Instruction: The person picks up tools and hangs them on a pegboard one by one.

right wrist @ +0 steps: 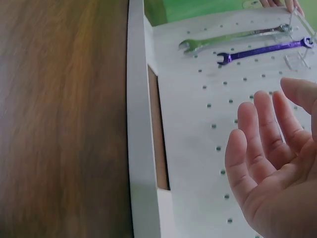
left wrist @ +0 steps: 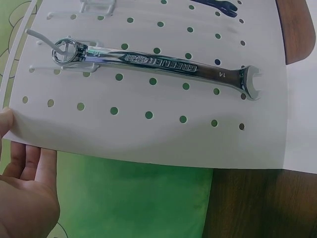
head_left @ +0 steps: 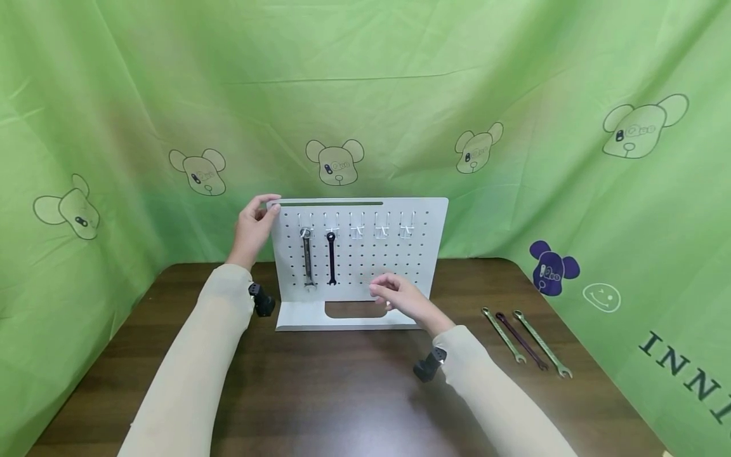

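A white pegboard (head_left: 377, 266) stands upright on the table, and my left hand (head_left: 253, 230) pinches its upper left corner, thumb in front and fingers behind. On its leftmost hook hangs a chrome combination wrench (left wrist: 163, 63), ring end up, marked 14. Beside that one, a dark purple combination wrench (right wrist: 267, 50) hangs from the second hook. My right hand (head_left: 402, 297) is in front of the board's lower right part, fingers loosely bent, holding nothing. In the right wrist view its fingers (right wrist: 267, 124) are spread slightly apart with the palm showing.
Three clear hooks (head_left: 381, 227) to the right carry nothing. On the table's right side lie a short silver wrench (head_left: 504, 335), a purple wrench (head_left: 522, 341) and a longer silver wrench (head_left: 542, 343). Green printed fabric (head_left: 400, 76) hangs around the brown table (head_left: 320, 393).
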Demonstrator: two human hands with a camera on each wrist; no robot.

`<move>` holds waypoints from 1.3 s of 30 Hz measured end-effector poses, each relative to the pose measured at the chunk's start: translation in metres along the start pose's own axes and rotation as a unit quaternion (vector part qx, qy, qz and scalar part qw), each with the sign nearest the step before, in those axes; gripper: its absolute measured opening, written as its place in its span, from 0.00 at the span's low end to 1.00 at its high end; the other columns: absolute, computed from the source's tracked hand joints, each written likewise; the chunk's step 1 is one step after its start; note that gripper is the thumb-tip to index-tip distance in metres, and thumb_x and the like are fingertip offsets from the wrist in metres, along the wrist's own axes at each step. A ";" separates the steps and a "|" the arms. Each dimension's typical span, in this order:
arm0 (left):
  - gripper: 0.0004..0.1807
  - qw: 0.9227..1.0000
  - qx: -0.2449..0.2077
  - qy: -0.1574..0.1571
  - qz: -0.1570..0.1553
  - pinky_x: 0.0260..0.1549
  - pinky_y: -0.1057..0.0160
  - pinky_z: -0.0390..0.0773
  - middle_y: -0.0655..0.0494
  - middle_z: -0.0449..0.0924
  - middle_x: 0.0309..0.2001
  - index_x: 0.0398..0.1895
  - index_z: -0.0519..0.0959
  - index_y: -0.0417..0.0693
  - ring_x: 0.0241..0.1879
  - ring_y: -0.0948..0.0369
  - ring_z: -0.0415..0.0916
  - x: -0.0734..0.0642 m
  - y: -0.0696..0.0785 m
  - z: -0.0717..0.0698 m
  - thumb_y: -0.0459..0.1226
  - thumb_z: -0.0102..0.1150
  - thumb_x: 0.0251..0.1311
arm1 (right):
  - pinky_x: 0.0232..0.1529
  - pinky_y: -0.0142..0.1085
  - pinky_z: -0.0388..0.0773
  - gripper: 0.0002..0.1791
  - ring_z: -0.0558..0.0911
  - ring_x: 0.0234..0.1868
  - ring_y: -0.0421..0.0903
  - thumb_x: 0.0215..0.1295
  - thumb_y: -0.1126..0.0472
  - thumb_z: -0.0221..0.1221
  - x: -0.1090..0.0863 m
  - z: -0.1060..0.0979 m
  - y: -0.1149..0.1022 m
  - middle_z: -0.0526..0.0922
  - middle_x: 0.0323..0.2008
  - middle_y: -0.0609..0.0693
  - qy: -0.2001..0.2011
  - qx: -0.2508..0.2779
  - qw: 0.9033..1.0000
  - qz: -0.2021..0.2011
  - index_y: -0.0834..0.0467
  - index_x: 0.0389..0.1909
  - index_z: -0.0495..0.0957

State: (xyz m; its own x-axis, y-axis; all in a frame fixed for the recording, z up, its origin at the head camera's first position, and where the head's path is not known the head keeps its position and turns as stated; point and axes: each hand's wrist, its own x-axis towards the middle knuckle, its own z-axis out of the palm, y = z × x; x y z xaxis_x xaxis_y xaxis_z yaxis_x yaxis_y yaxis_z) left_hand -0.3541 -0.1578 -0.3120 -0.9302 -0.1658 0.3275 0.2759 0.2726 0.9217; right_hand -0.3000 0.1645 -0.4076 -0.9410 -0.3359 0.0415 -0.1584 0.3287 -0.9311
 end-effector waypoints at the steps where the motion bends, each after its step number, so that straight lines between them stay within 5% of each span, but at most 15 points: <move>1: 0.17 1.000 0.000 0.000 0.001 0.43 0.61 0.74 0.52 0.77 0.44 0.62 0.78 0.55 0.43 0.60 0.72 0.000 0.000 0.000 0.44 0.56 0.73 | 0.42 0.44 0.79 0.20 0.82 0.40 0.48 0.74 0.57 0.57 -0.002 -0.003 0.002 0.83 0.40 0.54 0.000 -0.002 1.000 -0.001 0.70 0.55 0.74; 13: 0.17 1.000 0.009 0.001 0.002 0.41 0.61 0.73 0.53 0.75 0.42 0.62 0.78 0.56 0.41 0.60 0.71 0.000 -0.001 -0.001 0.45 0.56 0.73 | 0.41 0.41 0.79 0.21 0.83 0.42 0.53 0.74 0.57 0.57 -0.027 -0.038 0.021 0.82 0.46 0.63 0.020 -0.020 0.999 0.019 0.72 0.56 0.73; 25: 0.17 1.000 0.013 0.001 0.005 0.47 0.58 0.75 0.48 0.78 0.49 0.61 0.78 0.56 0.47 0.58 0.74 0.001 -0.001 0.000 0.45 0.56 0.73 | 0.39 0.41 0.81 0.21 0.82 0.40 0.52 0.74 0.58 0.58 -0.057 -0.082 0.038 0.83 0.41 0.55 0.043 -0.027 0.998 0.037 0.72 0.56 0.72; 39: 0.17 1.000 0.001 -0.001 0.006 0.42 0.60 0.74 0.51 0.78 0.44 0.61 0.78 0.57 0.42 0.59 0.72 0.002 -0.004 0.000 0.45 0.57 0.72 | 0.39 0.39 0.81 0.22 0.83 0.40 0.47 0.75 0.59 0.56 -0.101 -0.130 0.071 0.84 0.45 0.58 0.081 -0.037 0.993 0.077 0.75 0.57 0.69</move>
State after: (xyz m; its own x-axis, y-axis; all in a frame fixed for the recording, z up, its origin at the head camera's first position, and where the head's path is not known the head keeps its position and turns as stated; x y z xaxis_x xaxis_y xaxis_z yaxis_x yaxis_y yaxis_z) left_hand -0.3573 -0.1593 -0.3145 -0.9270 -0.1613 0.3386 0.2866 0.2775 0.9170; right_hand -0.2554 0.3366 -0.4306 -0.9907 -0.1312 -0.0365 -0.0238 0.4313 -0.9019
